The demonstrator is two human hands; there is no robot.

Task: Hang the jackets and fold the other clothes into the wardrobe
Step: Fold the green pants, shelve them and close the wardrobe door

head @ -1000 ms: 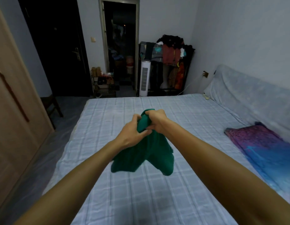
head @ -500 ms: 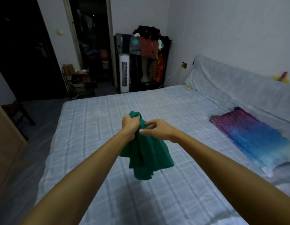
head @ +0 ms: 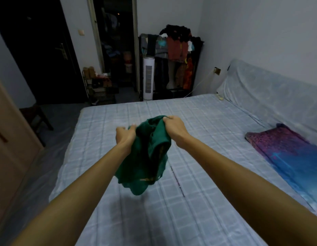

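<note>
Both hands — left hand (head: 124, 137), right hand (head: 175, 126) — pinch the green shirt (head: 145, 160) bunched above the bed (head: 207, 121). It looks light and limp — best held at the shoulders.

The hands, right hand (head: 173, 129) and left hand (head: 124, 136), have pulled apart, spreading the green garment (head: 145, 157) open.

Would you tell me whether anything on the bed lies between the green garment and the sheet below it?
Nothing visible does. The left hand and the right hand hold the green garment over bare checked sheet; the purple-blue pillow lies well off to the right.
</note>
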